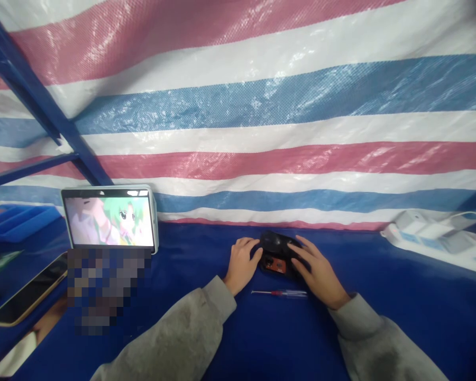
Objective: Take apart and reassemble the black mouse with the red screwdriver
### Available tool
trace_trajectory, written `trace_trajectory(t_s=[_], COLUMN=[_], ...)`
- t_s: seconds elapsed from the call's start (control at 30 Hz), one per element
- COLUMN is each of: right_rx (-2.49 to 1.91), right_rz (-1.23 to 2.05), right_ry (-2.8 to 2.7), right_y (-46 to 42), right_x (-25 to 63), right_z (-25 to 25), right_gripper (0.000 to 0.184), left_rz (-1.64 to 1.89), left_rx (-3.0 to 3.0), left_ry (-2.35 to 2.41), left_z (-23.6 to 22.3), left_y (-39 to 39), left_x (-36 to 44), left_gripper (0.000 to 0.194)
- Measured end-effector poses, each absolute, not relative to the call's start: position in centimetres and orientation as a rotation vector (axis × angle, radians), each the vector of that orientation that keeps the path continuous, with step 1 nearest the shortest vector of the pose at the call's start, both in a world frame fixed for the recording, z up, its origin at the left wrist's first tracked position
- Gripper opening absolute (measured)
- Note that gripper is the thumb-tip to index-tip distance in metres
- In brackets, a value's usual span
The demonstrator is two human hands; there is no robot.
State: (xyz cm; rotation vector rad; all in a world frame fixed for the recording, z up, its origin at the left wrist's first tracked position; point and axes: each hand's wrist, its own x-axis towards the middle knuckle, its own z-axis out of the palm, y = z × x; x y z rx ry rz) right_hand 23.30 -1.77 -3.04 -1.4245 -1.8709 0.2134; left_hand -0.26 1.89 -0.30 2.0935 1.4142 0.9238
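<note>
An opened black computer mouse (pixel 272 242) lies on the blue table in front of me, with a reddish-brown circuit board (pixel 276 265) showing in its near part. My left hand (pixel 243 264) closes on the mouse's left edge, its fingers bent and thumb against the side. My right hand (pixel 319 272) grips the right side, its fingers laid over the black shell and covering part of it. Just on my side of the mouse lies a screwdriver (pixel 287 293) with a clear handle and a red collar, its tip pointing left; neither hand touches it.
A tablet (pixel 109 219) playing a cartoon stands at the left. Near it are a phone (pixel 29 291), a blue tray (pixel 21 221) and another person's forearm (pixel 51 317). White chargers sit on a power strip (pixel 432 246) at the right. A striped tarp (pixel 262 111) hangs behind.
</note>
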Motion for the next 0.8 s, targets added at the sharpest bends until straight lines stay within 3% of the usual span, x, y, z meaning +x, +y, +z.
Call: trace_trajectory(t_s=[0.3,0.5,0.8], right_rx=[-1.437,-1.440,-1.310], right_rz=[0.188,0.102,0.014], right_ry=[-1.876,-1.865,-1.951], right_y=[-1.9,-2.1,-3.0], right_x=[23.2,23.1,22.3], right_z=[-2.8,-2.2,-0.1], right_gripper=[0.038,0.036,0.030], left_rz=[1.047,0.920,0.880], left_rx=[2.224,2.458,2.482], left_ry=[1.308,0.970,0.995], left_z=[0.9,1.2,0.9], left_y=[0.5,0.1,0.3], left_x=[-0.5,-0.4,-0.1], left_gripper=[0.028,0.025,0.023])
